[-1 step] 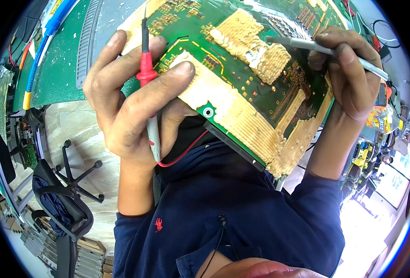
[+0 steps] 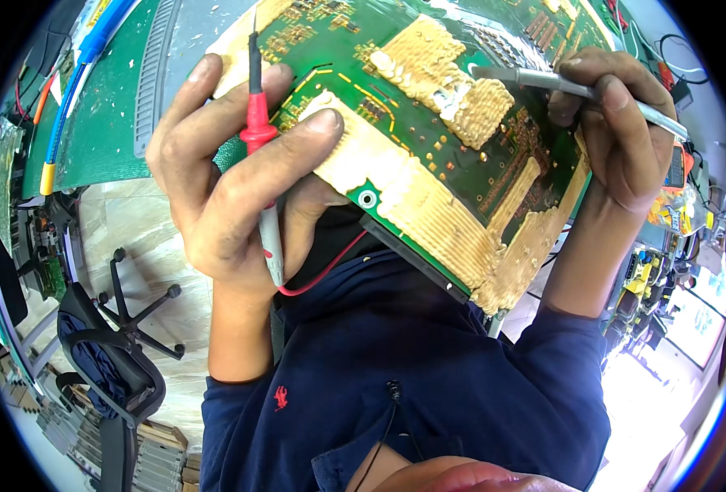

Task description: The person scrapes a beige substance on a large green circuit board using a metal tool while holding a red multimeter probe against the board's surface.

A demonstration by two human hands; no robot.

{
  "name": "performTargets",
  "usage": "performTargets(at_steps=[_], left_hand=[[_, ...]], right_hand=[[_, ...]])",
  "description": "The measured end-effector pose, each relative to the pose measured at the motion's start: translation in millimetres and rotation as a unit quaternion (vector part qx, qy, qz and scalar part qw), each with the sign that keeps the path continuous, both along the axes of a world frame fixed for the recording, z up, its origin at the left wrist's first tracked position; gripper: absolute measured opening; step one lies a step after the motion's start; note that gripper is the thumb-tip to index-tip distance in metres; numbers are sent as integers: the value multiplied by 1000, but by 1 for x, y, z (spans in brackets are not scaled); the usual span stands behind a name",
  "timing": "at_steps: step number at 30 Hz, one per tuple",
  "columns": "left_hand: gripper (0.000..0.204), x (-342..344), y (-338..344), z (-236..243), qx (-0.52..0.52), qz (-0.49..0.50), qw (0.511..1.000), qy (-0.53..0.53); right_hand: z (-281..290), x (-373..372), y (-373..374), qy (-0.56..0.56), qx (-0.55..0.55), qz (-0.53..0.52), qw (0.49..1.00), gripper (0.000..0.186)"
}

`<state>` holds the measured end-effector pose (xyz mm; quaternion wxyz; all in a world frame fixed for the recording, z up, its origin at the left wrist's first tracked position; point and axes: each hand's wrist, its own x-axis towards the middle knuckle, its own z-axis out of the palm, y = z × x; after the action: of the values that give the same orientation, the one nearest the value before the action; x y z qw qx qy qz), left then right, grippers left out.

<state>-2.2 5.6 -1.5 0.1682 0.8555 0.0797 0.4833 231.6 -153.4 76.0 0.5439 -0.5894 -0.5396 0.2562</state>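
Left hand (image 2: 232, 189) closes its fingers around a red and grey test probe (image 2: 262, 164) and also props the near edge of a green circuit board (image 2: 429, 148), thumb pressed on a tan taped strip. Right hand (image 2: 617, 123) pinches metal tweezers (image 2: 560, 82), their tip touching a ribbed tan patch near the board's upper middle. That board tilts between both hands, above the person's dark blue shirt (image 2: 429, 377), hiding much of the surface behind it. A red lead (image 2: 330, 266) curls from the probe under the board. Further left lie a green mat (image 2: 109, 123) and, on the floor, a black office chair (image 2: 109, 361); yellow tools (image 2: 650, 279) clutter the right.
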Motion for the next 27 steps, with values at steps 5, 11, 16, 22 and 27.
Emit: performTargets(at_steps=[5, 11, 16, 22, 27], left_hand=[[26, 0, 0, 0, 1, -4, 1000, 0], [26, 0, -1, 1, 2, 2, 1000, 9], [25, 0, -1, 1, 5, 6, 1000, 13], [23, 2, -1, 0, 2, 2, 1000, 3], [21, 2, -2, 0, -3, 4, 1000, 3]], right_hand=[[1, 0, -1, -49, -6, 9, 999, 29], [-2, -1, 0, -51, 18, 14, 998, 30], [0, -1, 4, -66, 23, 51, 996, 30], [0, -1, 2, -59, 4, 19, 998, 32], [2, -2, -1, -27, -18, 4, 999, 33]])
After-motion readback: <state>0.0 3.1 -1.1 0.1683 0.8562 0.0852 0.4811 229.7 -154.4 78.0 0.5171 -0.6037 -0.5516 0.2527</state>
